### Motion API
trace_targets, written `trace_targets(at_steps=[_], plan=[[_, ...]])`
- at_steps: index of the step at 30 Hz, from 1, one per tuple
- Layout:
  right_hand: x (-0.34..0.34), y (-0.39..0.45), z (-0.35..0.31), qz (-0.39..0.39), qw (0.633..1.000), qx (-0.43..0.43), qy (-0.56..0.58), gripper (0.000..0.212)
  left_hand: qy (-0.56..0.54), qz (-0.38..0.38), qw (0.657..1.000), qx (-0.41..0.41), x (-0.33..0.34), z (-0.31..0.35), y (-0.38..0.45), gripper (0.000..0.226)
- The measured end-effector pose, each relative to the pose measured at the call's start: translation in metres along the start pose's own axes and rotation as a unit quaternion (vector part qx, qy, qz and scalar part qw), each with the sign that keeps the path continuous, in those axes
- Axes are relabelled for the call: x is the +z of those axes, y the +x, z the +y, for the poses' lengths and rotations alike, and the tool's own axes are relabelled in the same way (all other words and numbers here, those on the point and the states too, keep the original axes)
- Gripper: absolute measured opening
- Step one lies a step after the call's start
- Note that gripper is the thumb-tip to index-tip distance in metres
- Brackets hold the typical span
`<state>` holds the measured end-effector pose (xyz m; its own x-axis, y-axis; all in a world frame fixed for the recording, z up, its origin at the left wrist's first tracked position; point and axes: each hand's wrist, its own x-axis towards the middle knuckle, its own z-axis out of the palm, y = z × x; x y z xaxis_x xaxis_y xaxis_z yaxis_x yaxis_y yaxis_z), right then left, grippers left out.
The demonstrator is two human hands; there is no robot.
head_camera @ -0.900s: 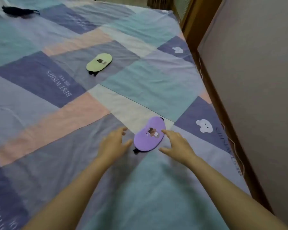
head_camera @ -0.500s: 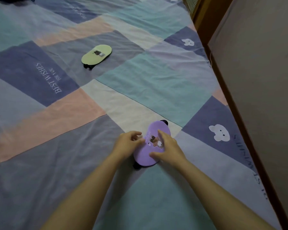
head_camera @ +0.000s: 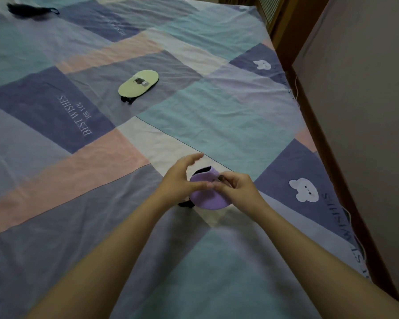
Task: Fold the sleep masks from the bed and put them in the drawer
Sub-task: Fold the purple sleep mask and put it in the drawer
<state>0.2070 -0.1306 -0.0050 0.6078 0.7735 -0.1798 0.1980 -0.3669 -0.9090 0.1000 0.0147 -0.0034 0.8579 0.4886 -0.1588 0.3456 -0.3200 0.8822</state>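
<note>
So the purple sleep mask (head_camera: 207, 195) is sitting at about 5 o'clock from the middle of the view, near the right side of the bed (head_camera: 217, 116), and it's half folded — the far end is lifted and curled back toward the person, so you can see the dark underside along the top edge. A bit of black strap (head_camera: 186, 204) pokes out at its lower left.

The right hand (head_camera: 237, 189) comes in from 4 o'clock with its fingers curled, pinching the folded-over edge of the mask. The left hand (head_camera: 182, 178) comes in from 7 o'clock and meets it right there: thumb laid across the purple fabric, tip up against the right hand's fingers, while the other fingers arc up and over the mask, spread a little and not touching it (whether the thumb actually pinches or just presses, I can't tell).

Further out, a pale yellow-green sleep mask (head_camera: 138, 84) lies flat at 11 o'clock, well apart from the hands, with its own black strap showing at the near end. Way up at 10 o'clock, by the top left corner, there's a black sleep mask (head_camera: 30, 11) — kind of bunched up. The bedsheet is a patchwork of lilac, teal, pink and white with little white bear faces (head_camera: 305, 189) and "BEST WISHES" lettering. A beige wall (head_camera: 366, 111) runs along the right edge at 3 o'clock.
</note>
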Motion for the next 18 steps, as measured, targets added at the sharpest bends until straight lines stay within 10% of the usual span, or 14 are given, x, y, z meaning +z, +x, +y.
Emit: trace_targets(at_steps=[3, 7, 12, 18], plan=[[-0.001, 0.0, -0.002, 0.029, 0.996, 0.029, 0.078, 0.01, 0.015, -0.065, 0.996, -0.064, -0.003, -0.002, 0.001, 0.038], [0.015, -0.01, 0.005, 0.13, 0.929, 0.149, 0.314, 0.044, -0.232, 0.1, 0.956, -0.151, 0.004, -0.005, -0.003, 0.034], [0.053, -0.025, 0.004, 0.066, 0.952, 0.152, 0.259, 0.035, -0.463, 0.182, 0.841, -0.214, 0.011, 0.002, -0.003, 0.024], [0.064, -0.019, -0.008, 0.031, 0.962, 0.136, 0.234, 0.004, -0.54, 0.21, 0.782, -0.228, 0.009, 0.001, -0.005, 0.021]])
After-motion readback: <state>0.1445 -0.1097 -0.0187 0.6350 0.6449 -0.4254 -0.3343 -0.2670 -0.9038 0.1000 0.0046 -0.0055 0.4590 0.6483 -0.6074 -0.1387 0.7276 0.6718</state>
